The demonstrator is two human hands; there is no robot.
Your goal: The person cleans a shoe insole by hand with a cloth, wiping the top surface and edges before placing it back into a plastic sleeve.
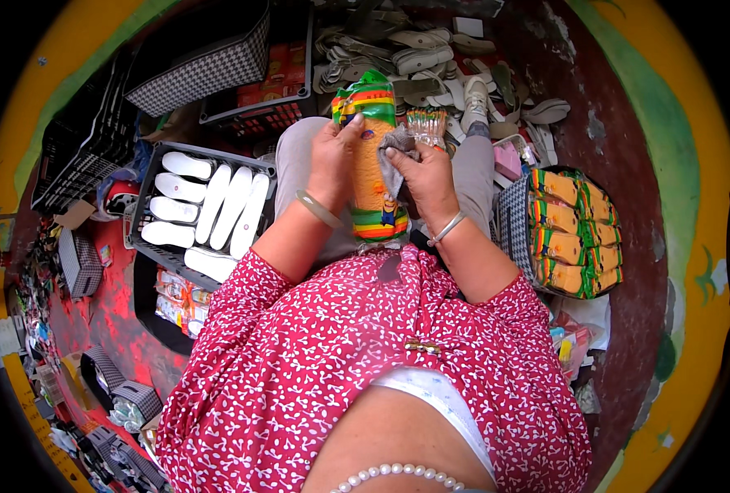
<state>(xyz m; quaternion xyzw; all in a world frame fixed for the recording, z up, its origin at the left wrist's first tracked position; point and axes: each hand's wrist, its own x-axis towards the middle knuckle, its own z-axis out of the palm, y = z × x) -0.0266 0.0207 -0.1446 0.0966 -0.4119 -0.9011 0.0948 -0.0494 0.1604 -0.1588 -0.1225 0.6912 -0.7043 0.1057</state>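
Orange striped packet (371,156), upright over lap; left hand (332,160) gripped its side; right hand (424,177) pressed what looked like a grey cloth (394,148) against it; stacked packets (574,234) at three o'clock; crate of white soles (205,209) at nine.

One striped orange insole (373,156) is held between two hands, the left hand (332,160) and the right hand (422,177), the latter also gripping one grey cloth (394,148). At nine o'clock, one black crate (156,164) contains about seven white insoles (229,205). At three o'clock, one checked box (513,222) holds roughly eight orange striped insoles (574,234) in two columns. At twelve o'clock lies a heap of grey soles (422,49), too jumbled to count. Each wrist bears one bangle (320,209).
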